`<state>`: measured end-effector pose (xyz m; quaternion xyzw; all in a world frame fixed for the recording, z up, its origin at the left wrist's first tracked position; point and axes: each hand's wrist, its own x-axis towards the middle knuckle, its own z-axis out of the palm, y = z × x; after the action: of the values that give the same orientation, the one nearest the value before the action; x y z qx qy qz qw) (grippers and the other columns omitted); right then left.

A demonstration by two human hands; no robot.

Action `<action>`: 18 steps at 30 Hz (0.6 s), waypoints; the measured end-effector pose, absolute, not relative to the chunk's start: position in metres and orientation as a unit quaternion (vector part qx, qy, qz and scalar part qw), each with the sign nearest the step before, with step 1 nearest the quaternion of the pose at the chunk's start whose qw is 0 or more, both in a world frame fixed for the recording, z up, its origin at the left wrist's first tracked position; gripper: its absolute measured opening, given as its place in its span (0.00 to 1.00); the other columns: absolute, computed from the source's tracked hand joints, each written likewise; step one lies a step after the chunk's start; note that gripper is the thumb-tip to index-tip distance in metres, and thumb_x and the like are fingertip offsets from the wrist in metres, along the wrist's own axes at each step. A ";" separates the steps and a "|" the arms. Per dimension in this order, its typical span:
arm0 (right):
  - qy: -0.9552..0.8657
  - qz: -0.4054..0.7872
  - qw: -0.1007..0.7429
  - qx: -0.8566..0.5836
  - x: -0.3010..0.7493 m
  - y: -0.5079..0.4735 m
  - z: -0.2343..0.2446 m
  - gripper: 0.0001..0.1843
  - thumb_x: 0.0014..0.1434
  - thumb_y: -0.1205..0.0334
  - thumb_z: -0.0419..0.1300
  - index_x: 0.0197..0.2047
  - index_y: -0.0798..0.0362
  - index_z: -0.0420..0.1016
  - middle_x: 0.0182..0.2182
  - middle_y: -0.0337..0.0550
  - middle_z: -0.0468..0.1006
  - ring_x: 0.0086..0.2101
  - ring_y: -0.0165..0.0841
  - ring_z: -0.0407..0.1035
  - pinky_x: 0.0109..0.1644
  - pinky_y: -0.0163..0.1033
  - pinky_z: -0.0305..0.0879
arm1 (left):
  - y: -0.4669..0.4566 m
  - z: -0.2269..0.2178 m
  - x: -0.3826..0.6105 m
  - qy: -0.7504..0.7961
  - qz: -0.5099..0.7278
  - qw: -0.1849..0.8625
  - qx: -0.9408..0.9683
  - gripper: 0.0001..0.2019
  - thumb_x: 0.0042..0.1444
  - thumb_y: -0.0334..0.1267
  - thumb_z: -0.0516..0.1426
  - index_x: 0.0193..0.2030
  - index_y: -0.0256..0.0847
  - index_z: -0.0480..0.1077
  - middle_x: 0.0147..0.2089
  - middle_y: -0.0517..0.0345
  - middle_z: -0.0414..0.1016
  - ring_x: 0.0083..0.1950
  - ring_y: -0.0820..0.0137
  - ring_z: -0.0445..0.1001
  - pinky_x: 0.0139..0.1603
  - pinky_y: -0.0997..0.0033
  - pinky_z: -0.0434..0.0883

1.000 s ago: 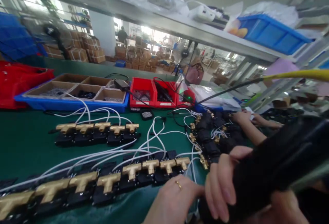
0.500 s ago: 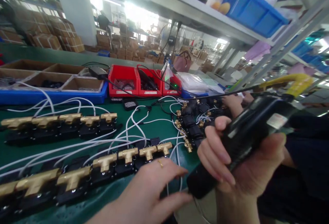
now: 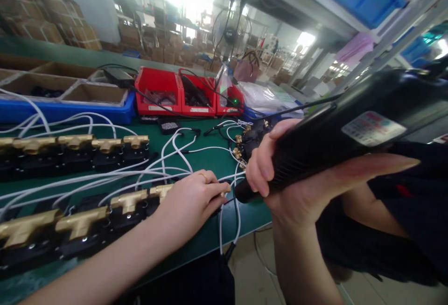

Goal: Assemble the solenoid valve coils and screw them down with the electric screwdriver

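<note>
My right hand (image 3: 280, 183) is wrapped around a black electric screwdriver (image 3: 336, 128), whose tip points down-left at the end of the near row. My left hand (image 3: 191, 200), with a ring on one finger, lies curled over the last brass tee valve (image 3: 163, 190) in that row, fingers pressing on it. The near row of brass valves on black bodies (image 3: 80, 223) runs left along the green table (image 3: 206, 155). White cables (image 3: 175, 151) trail from the valves.
A second row of brass valves (image 3: 73, 144) lies farther back. Red bins (image 3: 185, 93) and a blue tray with cardboard compartments (image 3: 66, 97) stand behind. More black valves (image 3: 250, 139) are piled beyond my right hand. The table edge is near me.
My left hand has moved down onto the end valve of the near row. My right hand has brought the screwdriver lower, its tip now beside the left hand. The view has shifted right.
</note>
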<state>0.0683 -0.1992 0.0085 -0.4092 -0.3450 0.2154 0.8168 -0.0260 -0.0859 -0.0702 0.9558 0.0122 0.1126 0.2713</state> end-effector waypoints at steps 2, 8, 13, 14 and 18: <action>-0.344 0.213 0.818 -0.408 0.069 -0.200 0.006 0.34 0.41 0.26 0.67 0.30 0.52 0.72 0.13 0.32 0.67 0.10 0.26 0.57 0.11 0.28 0.52 | -0.085 -0.071 -0.031 0.018 0.131 0.259 0.957 0.10 0.64 0.38 0.57 0.48 0.43 0.77 0.44 0.54 0.78 0.45 0.62 0.76 0.47 0.61 0.75; -0.326 0.215 0.822 -0.414 0.069 -0.199 0.001 0.36 0.39 0.24 0.65 0.29 0.52 0.70 0.12 0.31 0.66 0.10 0.26 0.57 0.11 0.29 0.53 | -0.080 -0.069 -0.041 0.001 0.166 0.217 0.962 0.13 0.67 0.34 0.51 0.48 0.43 0.78 0.43 0.54 0.79 0.42 0.64 0.77 0.42 0.63 0.77; -0.333 0.205 0.810 -0.438 0.068 -0.198 0.002 0.38 0.39 0.21 0.62 0.28 0.51 0.68 0.12 0.32 0.66 0.10 0.26 0.57 0.11 0.30 0.52 | -0.080 -0.075 -0.041 0.000 0.186 0.204 0.961 0.14 0.67 0.33 0.51 0.48 0.41 0.79 0.43 0.53 0.80 0.42 0.62 0.78 0.41 0.60 0.79; -0.335 0.205 0.807 -0.441 0.068 -0.197 0.001 0.38 0.40 0.20 0.61 0.28 0.51 0.68 0.12 0.32 0.65 0.10 0.26 0.57 0.11 0.30 0.51 | -0.081 -0.075 -0.041 -0.002 0.191 0.205 0.960 0.14 0.67 0.33 0.51 0.48 0.41 0.79 0.43 0.52 0.80 0.43 0.62 0.78 0.42 0.59 0.79; -0.338 0.210 0.802 -0.446 0.068 -0.195 -0.002 0.39 0.39 0.20 0.61 0.28 0.50 0.68 0.12 0.31 0.65 0.10 0.26 0.56 0.11 0.31 0.51 | -0.081 -0.074 -0.039 -0.020 0.206 0.219 0.954 0.14 0.67 0.35 0.51 0.45 0.37 0.79 0.44 0.51 0.81 0.43 0.62 0.78 0.44 0.59 0.79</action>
<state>0.0678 -0.1955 -0.0015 -0.4455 -0.3384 0.2098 0.8019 -0.0392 -0.0813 -0.0739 0.9535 -0.0203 0.2063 0.2187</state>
